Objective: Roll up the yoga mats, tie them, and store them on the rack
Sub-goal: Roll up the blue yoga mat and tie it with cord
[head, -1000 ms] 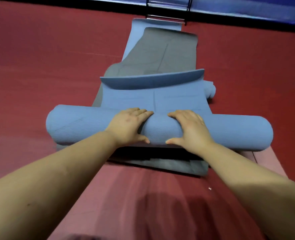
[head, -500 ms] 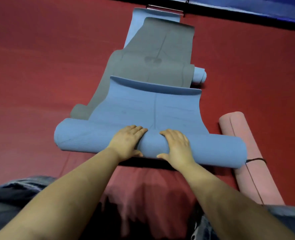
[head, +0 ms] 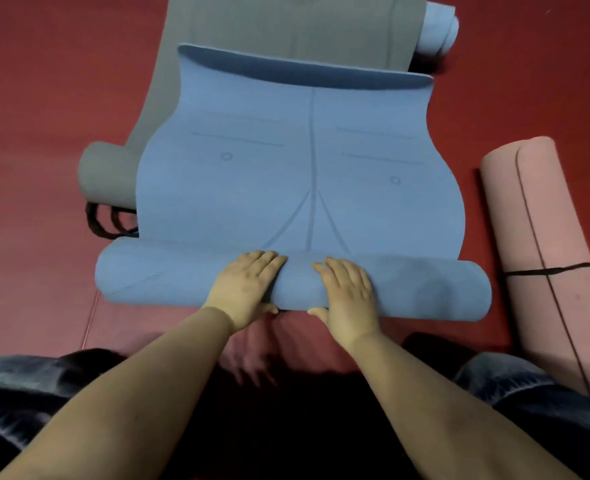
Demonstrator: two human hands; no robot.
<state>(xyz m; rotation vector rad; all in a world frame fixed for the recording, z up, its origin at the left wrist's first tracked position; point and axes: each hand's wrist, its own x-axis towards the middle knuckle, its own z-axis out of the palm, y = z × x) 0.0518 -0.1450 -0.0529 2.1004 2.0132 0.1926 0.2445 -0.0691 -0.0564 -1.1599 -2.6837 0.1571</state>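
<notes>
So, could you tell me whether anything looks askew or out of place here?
The far edge of the blue yoga mat curls up instead of lying flat, and it overlaps the grey yoga mat. Loose dark cords lie on the red floor by its left edge.

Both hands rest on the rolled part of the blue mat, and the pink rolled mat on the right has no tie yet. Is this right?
Not quite. Both hands, left hand and right hand, do rest on the blue mat, but the head view shows a dark cord already tied around the pink mat.
</notes>
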